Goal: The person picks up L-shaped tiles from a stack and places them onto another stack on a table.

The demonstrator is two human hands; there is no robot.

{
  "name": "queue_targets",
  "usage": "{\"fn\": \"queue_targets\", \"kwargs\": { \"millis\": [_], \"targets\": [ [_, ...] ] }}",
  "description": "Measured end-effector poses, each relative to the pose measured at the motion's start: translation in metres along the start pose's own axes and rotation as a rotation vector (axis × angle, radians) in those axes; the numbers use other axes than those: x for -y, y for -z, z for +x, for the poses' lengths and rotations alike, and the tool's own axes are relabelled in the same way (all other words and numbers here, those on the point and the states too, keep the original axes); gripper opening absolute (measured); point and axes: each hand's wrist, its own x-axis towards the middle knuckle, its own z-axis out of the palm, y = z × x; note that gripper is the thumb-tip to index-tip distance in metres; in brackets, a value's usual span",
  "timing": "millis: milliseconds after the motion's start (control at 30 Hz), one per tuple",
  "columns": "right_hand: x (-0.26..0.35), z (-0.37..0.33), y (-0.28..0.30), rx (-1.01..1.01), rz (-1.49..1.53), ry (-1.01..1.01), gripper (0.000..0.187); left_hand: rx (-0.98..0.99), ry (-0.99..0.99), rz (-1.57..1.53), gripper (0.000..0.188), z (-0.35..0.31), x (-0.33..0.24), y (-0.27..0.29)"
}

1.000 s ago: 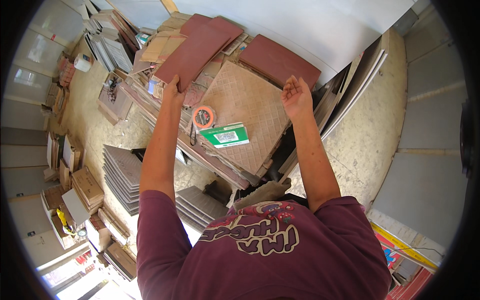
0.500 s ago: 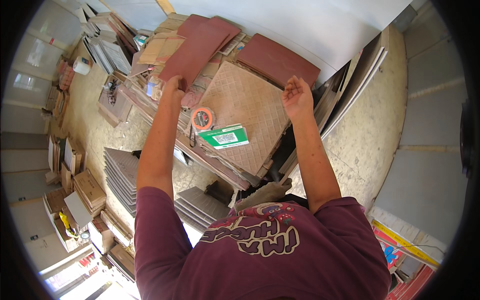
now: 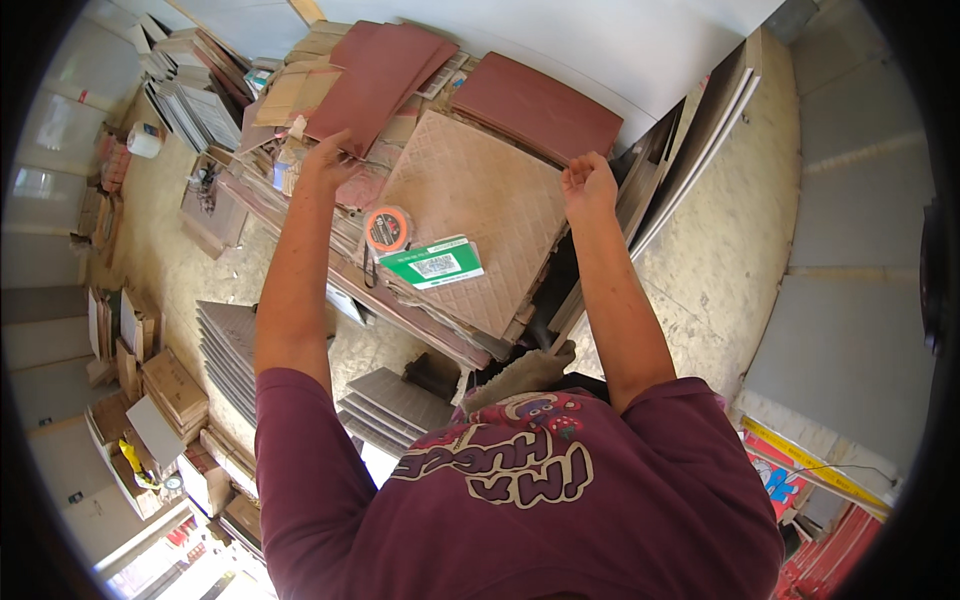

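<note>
My left hand (image 3: 330,158) is at the near end of a dark red tile (image 3: 370,90), its fingers apart and touching or almost touching the tile's edge. My right hand (image 3: 590,187) hangs by the right corner of a tan, grid-patterned tile (image 3: 480,190), fingers curled in with nothing visible in them. Lying on the tan tile's left side are an orange-rimmed tape measure (image 3: 388,230) and a green-and-white card (image 3: 432,263). Behind it sits another dark red tile stack (image 3: 537,107), close to my right fingertips.
Flattened cardboard (image 3: 297,88) lies beyond my left hand. Grey tiles stand fanned out (image 3: 228,355) on the floor at left, with more grey tiles (image 3: 395,405) near my body. Large panels (image 3: 700,140) lean to the right. Cartons (image 3: 173,385) line the left wall.
My right hand's fingers have curled in from a more open palm. My left hand has drawn slightly back along the red tile's end. The whole view has shifted a little.
</note>
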Motion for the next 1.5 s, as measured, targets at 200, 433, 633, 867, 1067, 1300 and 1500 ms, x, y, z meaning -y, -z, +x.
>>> {"fn": "queue_targets", "kwargs": {
  "millis": [200,433,633,867,1067,1300,1500],
  "targets": [
    [-0.004,0.012,0.006,-0.054,-0.153,-0.016,0.011,0.001,0.009,0.112,0.051,-0.013,0.0,0.002],
    [-0.018,0.084,0.046,-0.147,-0.287,0.085,0.014,0.044,0.013,0.014,0.057,-0.004,0.008,-0.019],
    [-0.006,0.039,0.015,-0.28,-0.097,-0.147,0.033,0.054,0.119,-0.031,0.069,0.003,-0.006,-0.007],
    [0.0,0.017,0.007,-0.28,-0.041,-0.148,0.036,0.08,-0.018,0.002,0.079,-0.025,0.007,0.002],
    [0.003,0.013,0.009,-0.179,0.222,-0.138,0.01,0.081,-0.107,0.055,0.073,-0.035,0.014,-0.002],
    [0.003,0.015,0.005,-0.153,0.275,-0.118,0.009,0.008,-0.217,0.222,0.074,-0.057,0.024,-0.005],
    [0.003,0.002,-0.005,-0.076,0.224,-0.124,0.018,-0.029,-0.387,0.416,0.054,-0.063,0.034,0.008]
  ]
}}
